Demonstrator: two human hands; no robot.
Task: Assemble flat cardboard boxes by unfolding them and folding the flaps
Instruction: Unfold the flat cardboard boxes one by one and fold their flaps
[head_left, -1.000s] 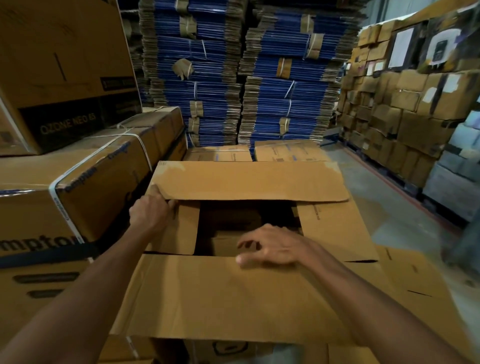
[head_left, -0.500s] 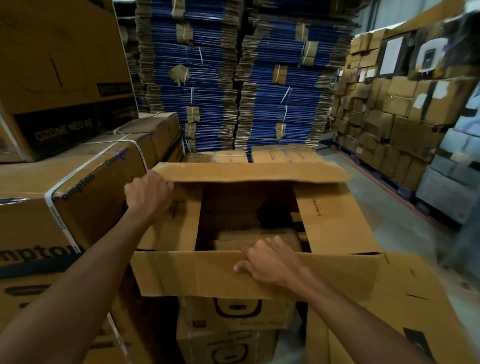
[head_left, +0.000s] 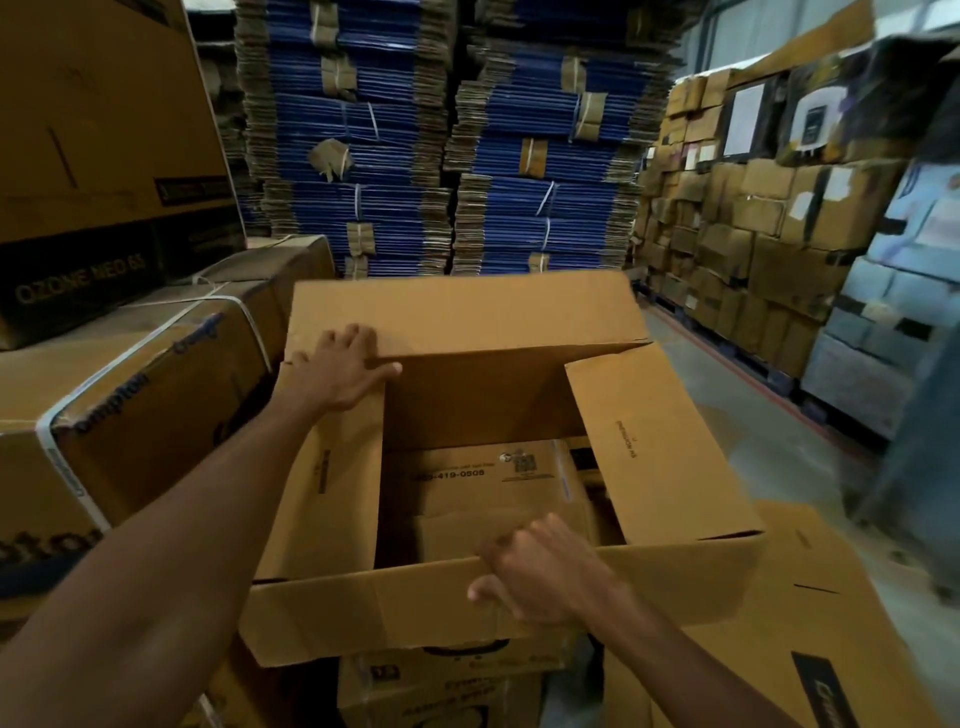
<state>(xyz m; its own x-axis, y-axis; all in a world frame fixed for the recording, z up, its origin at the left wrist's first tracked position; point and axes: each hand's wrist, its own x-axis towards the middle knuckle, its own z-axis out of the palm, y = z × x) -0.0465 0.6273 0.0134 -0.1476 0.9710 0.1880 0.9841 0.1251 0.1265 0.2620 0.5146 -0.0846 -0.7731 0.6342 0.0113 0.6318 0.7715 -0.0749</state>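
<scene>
- The fingers (head_left: 506, 545) of the right hand (head_left: 545, 579) are curled over the top edge of the near flap (head_left: 363, 608), which is gripped near its middle, with the thumb on the outer face.
- The fingers (head_left: 358, 338) of the left hand (head_left: 340, 371) are spread wide and laid flat against the left end of the far flap (head_left: 493, 317).
- The cardboard box (head_left: 660, 457) is held opened out, open at the top, above a printed carton (head_left: 447, 680).
- Strapped cartons (head_left: 130, 395) are stacked just beside its left side.
- Blue-edged bundles (head_left: 363, 156) are stacked behind.
</scene>
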